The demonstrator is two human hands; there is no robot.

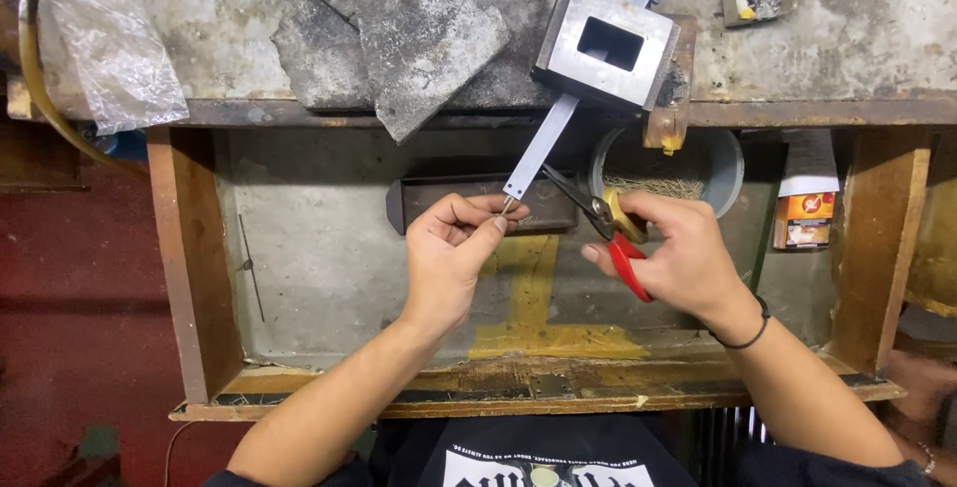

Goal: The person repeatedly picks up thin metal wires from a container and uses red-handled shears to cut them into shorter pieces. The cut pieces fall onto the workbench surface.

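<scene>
Worn and stained, the grey worktop (847,48) runs across the top of the view, with an open wooden drawer tray (189,268) pulled out below its front edge. On the worktop lie a crumpled clear plastic bag (100,38), several rough grey slabs (399,28) and a steel block (606,45) with a rectangular opening. A flat metal strip (543,148) passes under the block and slopes down over the tray.

Left hand (454,253): thumb and forefinger are pinched closed on a small thin piece at the lower tip of the strip; the piece is too small to identify. Right hand (678,258): fingers are wrapped around the red handles of a pair of pliers (603,218), whose dark nose points toward the strip tip and stops just short of it.

Judged step: positioning the pliers on the pinched piece. The next move would call for a steady left-hand pinch and fine alignment of the nose at the strip tip.

Inside the tray, a dark rectangular holder (439,203) sits behind the left hand. A round tub (723,173) holding pale fibres and a small orange carton (805,213) stand to the right.
</scene>
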